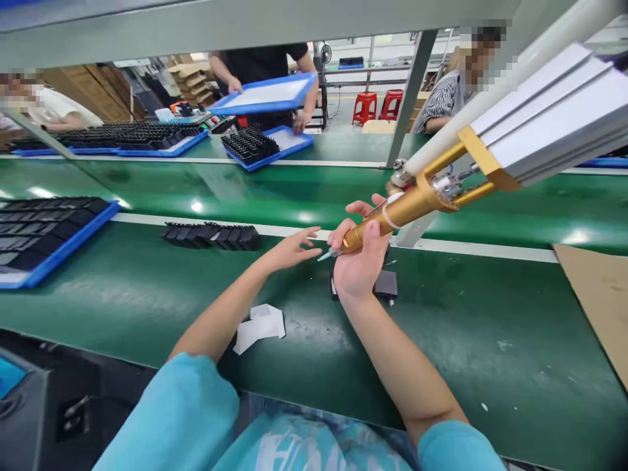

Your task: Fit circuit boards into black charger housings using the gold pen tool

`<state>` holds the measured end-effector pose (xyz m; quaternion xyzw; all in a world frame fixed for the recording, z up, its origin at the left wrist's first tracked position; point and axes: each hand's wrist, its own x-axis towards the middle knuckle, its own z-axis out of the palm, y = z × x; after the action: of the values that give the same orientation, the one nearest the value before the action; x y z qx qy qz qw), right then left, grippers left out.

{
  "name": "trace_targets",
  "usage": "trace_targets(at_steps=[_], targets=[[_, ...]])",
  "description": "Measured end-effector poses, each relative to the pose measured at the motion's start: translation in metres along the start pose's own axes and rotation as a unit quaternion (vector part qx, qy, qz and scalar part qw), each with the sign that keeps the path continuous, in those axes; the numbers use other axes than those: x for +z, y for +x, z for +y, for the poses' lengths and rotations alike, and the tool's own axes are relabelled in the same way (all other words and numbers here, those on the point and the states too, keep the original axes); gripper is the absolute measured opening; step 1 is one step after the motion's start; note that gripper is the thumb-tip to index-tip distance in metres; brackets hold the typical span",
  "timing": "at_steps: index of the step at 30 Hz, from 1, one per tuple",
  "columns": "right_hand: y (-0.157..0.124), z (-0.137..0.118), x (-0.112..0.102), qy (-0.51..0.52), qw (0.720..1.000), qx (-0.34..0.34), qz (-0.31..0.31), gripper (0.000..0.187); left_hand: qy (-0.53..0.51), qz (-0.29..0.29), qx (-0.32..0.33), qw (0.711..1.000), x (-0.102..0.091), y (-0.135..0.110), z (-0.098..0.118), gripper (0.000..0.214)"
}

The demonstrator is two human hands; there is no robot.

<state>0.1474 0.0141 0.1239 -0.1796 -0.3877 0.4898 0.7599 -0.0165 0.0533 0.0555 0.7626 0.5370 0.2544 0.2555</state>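
Gold cylindrical applicator (409, 208), pale pointed tip: gripped in the right hand (360, 258), above the green desk (466, 314). Left hand (292, 250): fingers spread, near the tip. Black case (386, 284): on the desk, partly hidden by the right wrist; details unclear. Black blocks (210, 235): one row, left. White paper (262, 327): nearer. Blue-rimmed tray (73, 245): far left, cut off. Workshop beyond: co-worker (265, 65), red stools (364, 108), partly screened by a metal post (411, 98).

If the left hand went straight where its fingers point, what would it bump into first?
The left hand would probably bump the pale nozzle of the gold tool in the right hand, though one view makes depth hard to tell.
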Motion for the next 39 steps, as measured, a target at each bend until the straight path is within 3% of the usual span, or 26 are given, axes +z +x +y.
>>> trace_targets(at_steps=[3, 6, 9, 12, 14, 16, 19, 21, 24, 26, 28, 30, 33, 35, 37, 38, 39], targets=[[0.001, -0.001, 0.000, -0.001, 1.000, 0.002, 0.003, 0.038, 0.102, -0.020, -0.044, 0.994, -0.020, -0.084, -0.006, 0.042], [0.002, -0.002, -0.001, 0.010, 1.000, -0.001, 0.008, 0.034, 0.121, -0.091, -0.083, 0.985, -0.013, -0.161, -0.012, 0.032], [0.004, -0.002, -0.002, 0.011, 1.000, -0.003, 0.013, 0.032, 0.101, -0.065, -0.108, 0.987, 0.005, -0.191, -0.027, 0.019], [0.006, -0.001, -0.003, -0.003, 1.000, -0.005, 0.021, 0.034, 0.126, 0.036, -0.117, 0.984, 0.007, -0.160, -0.052, 0.023], [0.007, -0.001, -0.004, -0.004, 1.000, -0.009, 0.024, 0.033, 0.175, 0.116, -0.105, 0.972, 0.001, -0.118, -0.070, 0.029], [0.007, 0.000, -0.005, 0.006, 1.000, -0.014, 0.021, 0.032, 0.200, 0.139, -0.095, 0.965, -0.006, -0.072, -0.085, 0.035], [0.008, 0.001, -0.006, 0.029, 0.999, -0.018, 0.016, 0.029, 0.190, 0.101, -0.063, 0.975, -0.001, -0.014, -0.095, 0.038], [0.008, 0.001, -0.006, 0.035, 0.999, -0.020, 0.012, 0.029, 0.173, 0.058, -0.029, 0.983, 0.012, 0.010, -0.091, 0.040], [0.008, 0.001, -0.006, 0.031, 0.999, -0.022, 0.012, 0.031, 0.144, -0.017, 0.033, 0.989, 0.036, 0.022, -0.076, 0.042], [0.009, 0.001, -0.005, 0.024, 0.999, -0.021, 0.018, 0.032, 0.114, -0.065, 0.086, 0.988, 0.048, 0.013, -0.064, 0.043], [0.009, 0.000, -0.005, 0.017, 0.999, -0.019, 0.024, 0.033, 0.076, -0.091, 0.130, 0.984, 0.051, -0.014, -0.052, 0.046], [0.010, -0.001, -0.004, 0.007, 0.999, -0.016, 0.029, 0.034, 0.042, -0.087, 0.134, 0.986, 0.044, -0.061, -0.041, 0.046], [0.010, -0.003, -0.004, -0.003, 0.999, -0.014, 0.032, 0.034, 0.025, -0.074, 0.072, 0.994, 0.018, -0.169, -0.028, 0.040], [0.011, -0.004, -0.004, 0.005, 0.999, -0.021, 0.038, 0.033, -0.061, -0.179, -0.047, 0.981, -0.001, -0.251, -0.024, 0.044], [0.012, -0.005, -0.003, 0.015, 0.998, -0.033, 0.044, 0.030, -0.103, -0.290, -0.131, 0.942, -0.018, -0.321, -0.022, 0.050], [0.012, -0.005, -0.003, 0.016, 0.998, -0.039, 0.046, 0.028, -0.095, -0.297, -0.151, 0.938, -0.024, -0.345, -0.022, 0.049], [0.013, -0.005, -0.002, 0.015, 0.998, -0.042, 0.045, 0.026, -0.078, -0.269, -0.177, 0.943, -0.029, -0.360, -0.022, 0.047]])
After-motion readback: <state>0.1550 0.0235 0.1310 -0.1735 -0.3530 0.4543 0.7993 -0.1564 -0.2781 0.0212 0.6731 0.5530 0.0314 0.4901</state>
